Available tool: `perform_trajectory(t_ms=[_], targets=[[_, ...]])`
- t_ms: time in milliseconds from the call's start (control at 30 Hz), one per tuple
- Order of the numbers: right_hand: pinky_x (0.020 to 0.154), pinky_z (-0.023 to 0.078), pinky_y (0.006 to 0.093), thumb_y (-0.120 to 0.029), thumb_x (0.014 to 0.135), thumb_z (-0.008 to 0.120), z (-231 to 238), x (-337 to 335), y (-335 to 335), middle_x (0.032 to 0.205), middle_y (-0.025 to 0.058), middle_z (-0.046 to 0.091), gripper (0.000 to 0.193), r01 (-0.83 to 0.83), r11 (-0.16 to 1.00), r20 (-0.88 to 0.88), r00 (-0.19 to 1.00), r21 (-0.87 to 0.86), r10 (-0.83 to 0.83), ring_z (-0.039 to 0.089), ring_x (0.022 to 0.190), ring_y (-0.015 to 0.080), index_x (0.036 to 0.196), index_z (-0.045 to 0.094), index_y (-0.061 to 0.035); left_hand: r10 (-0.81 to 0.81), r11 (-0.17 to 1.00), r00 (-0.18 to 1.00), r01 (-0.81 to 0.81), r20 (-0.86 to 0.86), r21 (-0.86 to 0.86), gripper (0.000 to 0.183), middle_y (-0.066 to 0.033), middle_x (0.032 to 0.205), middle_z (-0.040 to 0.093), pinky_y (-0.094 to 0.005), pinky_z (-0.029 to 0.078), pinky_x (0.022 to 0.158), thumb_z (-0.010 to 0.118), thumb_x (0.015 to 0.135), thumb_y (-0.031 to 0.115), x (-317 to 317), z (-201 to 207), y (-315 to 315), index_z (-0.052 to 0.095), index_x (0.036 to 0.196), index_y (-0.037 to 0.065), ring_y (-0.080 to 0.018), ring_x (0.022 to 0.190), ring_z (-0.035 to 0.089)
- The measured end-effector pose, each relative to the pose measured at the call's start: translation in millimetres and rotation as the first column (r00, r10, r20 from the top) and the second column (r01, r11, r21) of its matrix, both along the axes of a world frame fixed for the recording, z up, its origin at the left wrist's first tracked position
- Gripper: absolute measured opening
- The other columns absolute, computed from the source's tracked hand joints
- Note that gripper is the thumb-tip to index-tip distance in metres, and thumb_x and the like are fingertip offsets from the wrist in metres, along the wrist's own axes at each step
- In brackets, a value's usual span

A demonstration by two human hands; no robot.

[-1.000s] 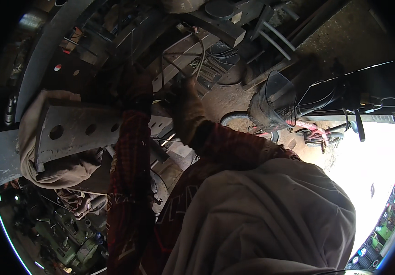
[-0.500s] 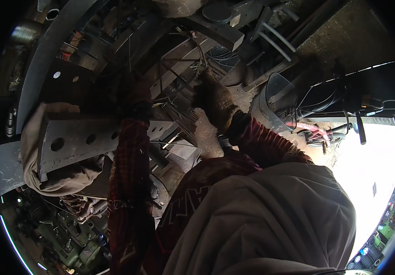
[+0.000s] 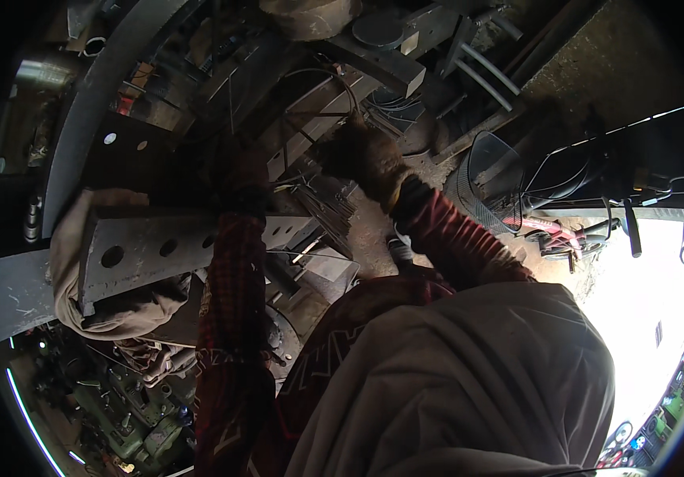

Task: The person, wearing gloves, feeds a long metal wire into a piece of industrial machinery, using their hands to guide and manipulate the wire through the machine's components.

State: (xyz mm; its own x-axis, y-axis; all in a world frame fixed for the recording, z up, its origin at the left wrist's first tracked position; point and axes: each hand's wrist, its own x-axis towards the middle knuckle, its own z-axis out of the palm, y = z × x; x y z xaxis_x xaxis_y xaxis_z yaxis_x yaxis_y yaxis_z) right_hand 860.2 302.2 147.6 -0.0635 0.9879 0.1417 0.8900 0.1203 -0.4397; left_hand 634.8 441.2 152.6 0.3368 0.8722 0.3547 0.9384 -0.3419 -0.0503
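The gloved right hand (image 3: 362, 155) is curled around a thin wire (image 3: 334, 79), while the left hand (image 3: 240, 171), its grip hidden, steadies the drilled steel bar (image 3: 159, 246).

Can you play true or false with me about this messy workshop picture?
1. The metal bar has round holes in it. True.
2. The right hand is bare. False: it wears a brown work glove.
3. A wire basket sits by a bicycle. True.
4. The sleeves are plain blue. False: they are red plaid.
5. The left hand reaches over the metal bar. True.
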Motion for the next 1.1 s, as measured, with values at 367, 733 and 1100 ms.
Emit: perform_trajectory(t_ms=[367,733,1100], targets=[[0.07,0.057,0.043,-0.043,0.072,0.084,-20.2,17.7,4.1,0.082,0.0206,0.07,0.073,0.036,0.972,-0.542,0.835,0.234,0.1,0.072,0.082,0.0375,0.109,0.05,0.0102,0.04,0.992,0.992,-0.024,0.123,-0.127,0.046,-0.0253,0.117,0.064,-0.0503,0.047,0.095,0.044,0.1,0.037,7.3,12.3,-7.8,0.061,0.122,0.001,-0.0433,0.112,0.06],[0.076,0.056,0.0411,-0.034,0.071,0.087,27.2,18.1,-10.5,0.09,0.0175,0.069,0.066,0.056,0.994,-0.294,0.955,0.088,-0.028,0.07,0.089,0.0353,0.113,0.052,0.0043,0.056,0.997,0.998,-0.055,0.023,-0.055,0.035,-0.0194,0.119,0.063,-0.0501,0.05,0.094,0.048,0.099,0.034,9.5,10.7,-5.2,0.063,0.119,0.009,-0.0393,0.111,0.063],[0.084,0.054,0.0394,-0.031,0.073,0.086,10.2,23.2,-7.0,0.104,0.0122,0.066,0.043,0.0,0.996,-0.282,0.959,0.087,0.025,0.066,0.095,0.0326,0.107,0.071,-0.0095,0.082,0.994,0.976,-0.067,0.202,-0.082,0.039,-0.022,0.118,0.064,-0.0485,0.047,0.097,0.043,0.1,0.038,15.2,17.2,-10.2,0.065,0.113,0.008,-0.0396,0.116,0.06]])
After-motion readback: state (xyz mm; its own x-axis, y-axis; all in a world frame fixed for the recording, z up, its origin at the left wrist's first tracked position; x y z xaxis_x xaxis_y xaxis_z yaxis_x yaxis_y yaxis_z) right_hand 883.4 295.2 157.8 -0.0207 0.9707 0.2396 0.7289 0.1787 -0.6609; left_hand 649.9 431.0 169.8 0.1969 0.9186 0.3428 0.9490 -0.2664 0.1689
